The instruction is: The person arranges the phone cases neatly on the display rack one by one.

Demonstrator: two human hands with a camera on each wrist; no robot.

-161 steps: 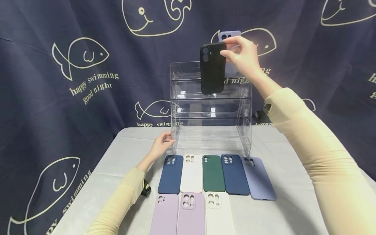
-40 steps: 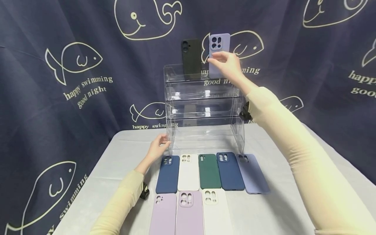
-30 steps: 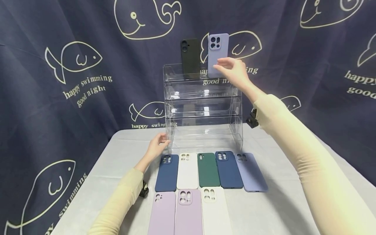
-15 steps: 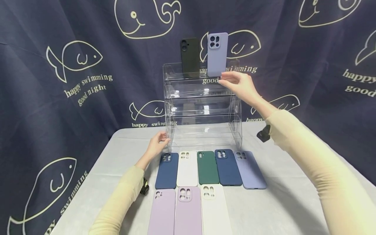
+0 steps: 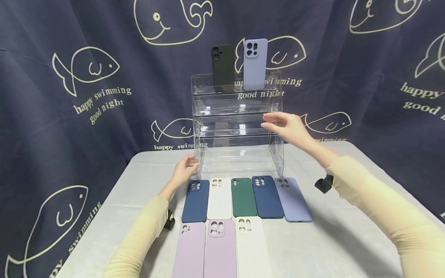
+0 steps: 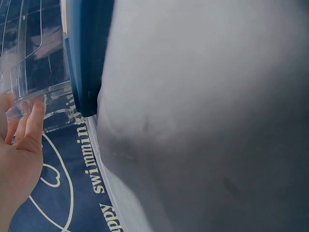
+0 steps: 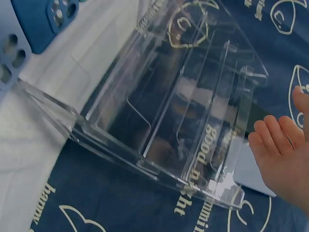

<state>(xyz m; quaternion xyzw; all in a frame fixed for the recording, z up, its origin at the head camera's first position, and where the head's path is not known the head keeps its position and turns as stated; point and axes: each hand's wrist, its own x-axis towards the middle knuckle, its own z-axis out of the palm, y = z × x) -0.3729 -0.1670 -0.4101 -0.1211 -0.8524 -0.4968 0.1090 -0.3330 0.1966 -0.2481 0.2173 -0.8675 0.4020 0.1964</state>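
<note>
On the table stands a clear tiered display stand [image 5: 240,127]. My left hand [image 5: 183,170] holds the stand's left side panel near its base, thumb on one side and fingers on the other; the left wrist view shows this hand [image 6: 21,150] at the clear edge. My right hand [image 5: 288,125] is in the air by the stand's right side with nothing in it, its fingers [image 7: 273,137] bent a little. On the top tier a black phone case [image 5: 223,67] and a light purple phone case [image 5: 255,63] stand upright side by side.
In front of the stand lie phone cases in two rows: dark blue [image 5: 195,201], white [image 5: 219,199], green [image 5: 244,197], another dark blue [image 5: 267,197] and periwinkle [image 5: 293,200]; nearer, two lilac cases [image 5: 189,251] and a white one [image 5: 253,249]. A navy curtain [image 5: 104,23] hangs behind.
The black case went from my right hand onto the top tier. My right hand then let go of the light purple case beside it and moved down and right. My left hand stayed put.
</note>
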